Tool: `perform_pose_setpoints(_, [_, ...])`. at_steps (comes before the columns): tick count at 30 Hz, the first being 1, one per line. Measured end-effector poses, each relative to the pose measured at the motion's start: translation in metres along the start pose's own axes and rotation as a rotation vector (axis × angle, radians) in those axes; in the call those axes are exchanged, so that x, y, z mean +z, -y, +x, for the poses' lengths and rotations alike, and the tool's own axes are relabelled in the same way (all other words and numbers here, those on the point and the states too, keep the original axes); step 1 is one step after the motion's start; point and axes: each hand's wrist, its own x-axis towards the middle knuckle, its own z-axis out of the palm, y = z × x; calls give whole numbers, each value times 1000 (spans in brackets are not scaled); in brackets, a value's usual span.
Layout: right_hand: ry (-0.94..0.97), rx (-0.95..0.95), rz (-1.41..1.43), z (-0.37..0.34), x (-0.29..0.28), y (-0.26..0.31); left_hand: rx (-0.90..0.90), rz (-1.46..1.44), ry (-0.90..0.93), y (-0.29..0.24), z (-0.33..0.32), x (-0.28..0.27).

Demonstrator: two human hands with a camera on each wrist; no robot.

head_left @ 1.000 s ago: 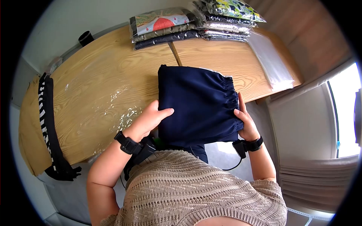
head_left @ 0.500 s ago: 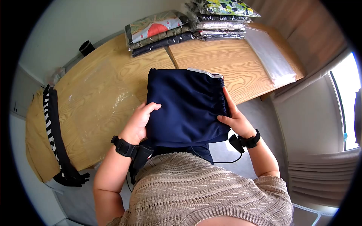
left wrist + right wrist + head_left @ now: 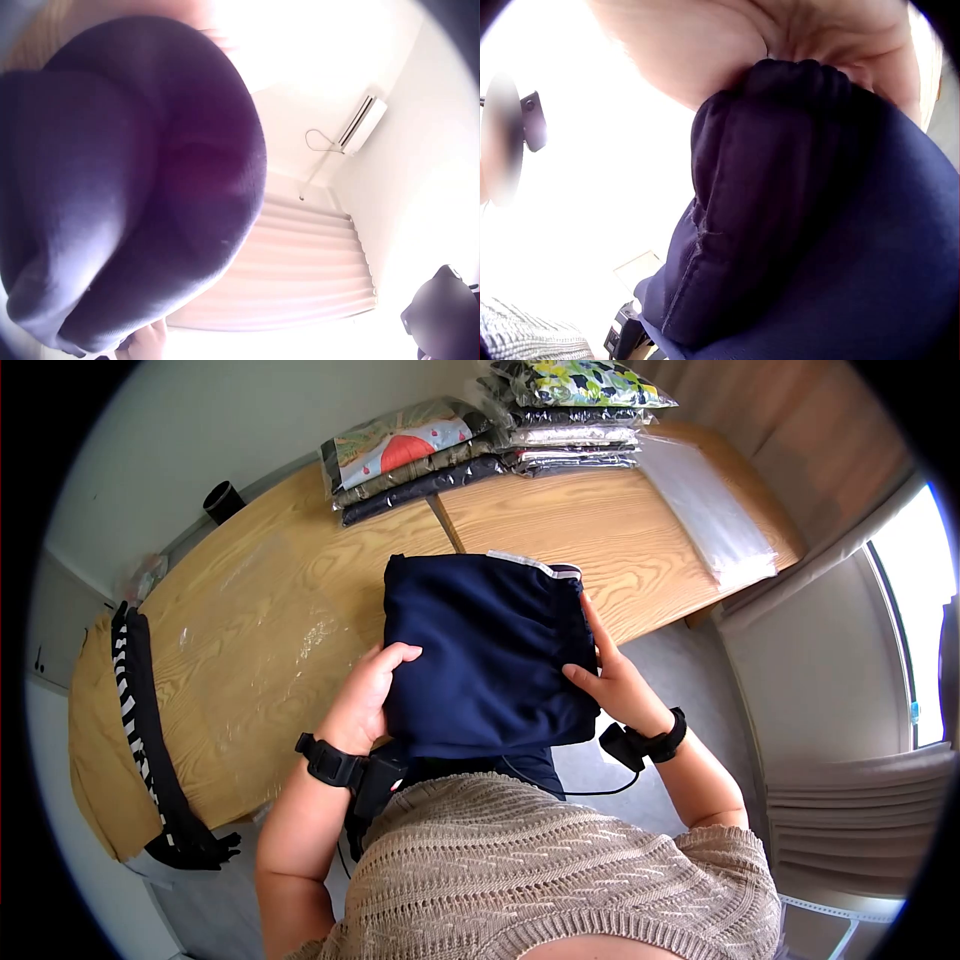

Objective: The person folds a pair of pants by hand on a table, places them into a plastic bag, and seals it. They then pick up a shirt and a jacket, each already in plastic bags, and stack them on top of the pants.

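Note:
A folded navy garment (image 3: 480, 660) is held up in front of the body, with a gathered edge on the right and a white strip along its top right. The left hand (image 3: 368, 695) grips its left edge, thumb on top and fingers hidden beneath. At the gathered side the right hand (image 3: 620, 685) holds the cloth, thumb on top. Navy cloth (image 3: 150, 172) fills much of the left wrist view. In the right wrist view the right hand (image 3: 802, 37) is against the gathered edge of the cloth (image 3: 780, 195).
Wooden table (image 3: 540, 510) ahead, with bagged clothes (image 3: 410, 460) and a taller bagged stack (image 3: 575, 435) at the back. Clear plastic bags (image 3: 710, 510) lie at right, a clear plastic sheet (image 3: 270, 650) at left. Black-and-white striped cloth (image 3: 145, 730) and tan cloth (image 3: 95, 760) hang over the left edge.
Both hands have moved left with the navy garment and lowered it slightly. It has turned so that the white strip at its top shows more.

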Motion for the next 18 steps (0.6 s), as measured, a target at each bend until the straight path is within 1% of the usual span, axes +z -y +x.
perform_pose_setpoints(2, [4,-39,-53,0,-1,-1,10,-5,-12,2,1,-2])
perform_pose_setpoints(4, [65,-65,-124,-1,-3,-2,15,-11,-25,3,1,-2])
perform_pose_setpoints(8, [90,-81,-120,1,-7,-1,30,29,-1,0,-3,3])
perform_pose_setpoints(10, [166,-118,-83,2,-10,-6,39,29,1,-1,-6,9])
perform_pose_setpoints(12, [150,-75,-88,3,-7,-3,172,142,-24,-3,-12,21])
perform_pose_setpoints(13, [136,-35,-93,4,-4,0,164,142,-23,-5,-15,28])
perform_pose_setpoints(14, [134,-26,-90,6,2,3,231,234,-26,-9,-17,37])
perform_pose_setpoints(15, [35,83,52,9,8,7,299,327,-28,-12,-17,46])
perform_pose_setpoints(16, [-68,199,193,9,14,8,282,327,-22,-13,-15,56])
perform_pose_setpoints(17, [-87,254,195,12,16,8,347,555,5,-18,-12,65])
perform_pose_setpoints(18, [-88,258,194,15,21,8,414,783,33,-20,-7,74])
